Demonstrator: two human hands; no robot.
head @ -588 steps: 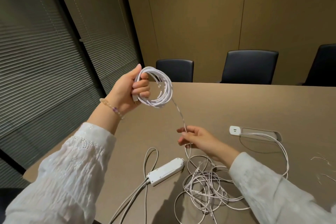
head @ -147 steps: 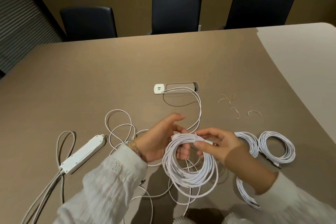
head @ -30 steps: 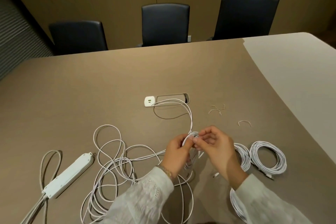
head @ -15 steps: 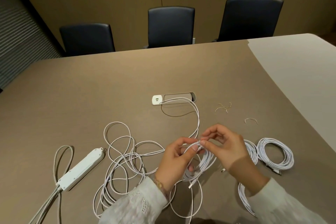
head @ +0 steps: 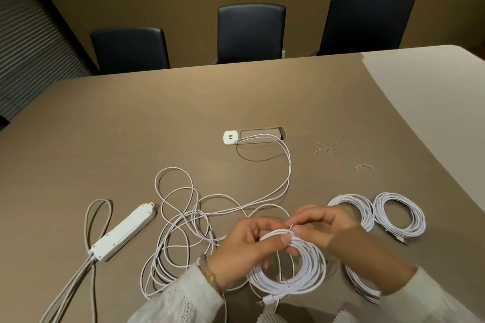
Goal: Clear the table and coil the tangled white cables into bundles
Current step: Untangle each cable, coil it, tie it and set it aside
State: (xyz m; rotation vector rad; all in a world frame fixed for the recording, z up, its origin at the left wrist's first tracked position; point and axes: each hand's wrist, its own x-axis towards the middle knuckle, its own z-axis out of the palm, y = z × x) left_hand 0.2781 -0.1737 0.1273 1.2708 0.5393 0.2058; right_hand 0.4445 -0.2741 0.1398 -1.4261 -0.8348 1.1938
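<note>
White cable fills my head view: a coiled bundle (head: pixel 288 267) hangs at the near centre, just above the brown bench (head: pixel 131 126). My left hand (head: pixel 246 246) has its grip closed on the top of that coil, thumb and fingers curled round the strands. My right hand (head: pixel 320 223), just to its right and touching it, has its grip pinched on a thin wire tie (head: pixel 290 225) sitting at the top of the coil. Left of the hands a loose tangle of cable (head: pixel 181 223) sprawls on the bench, one strand running far toward a small white charger (head: pixel 231 137) beside a cable slot (head: pixel 262 134). Two finished coils (head: pixel 378 214) lie right of my hands, side by side. Another coil (head: pixel 362 286) is partly hidden under my right sleeve. A white power strip (head: pixel 123 233) lies at the left. Spare ties (head: pixel 325 149) rest far right, and three dark chairs (head: pixel 252 31) stand behind the bench.
</note>
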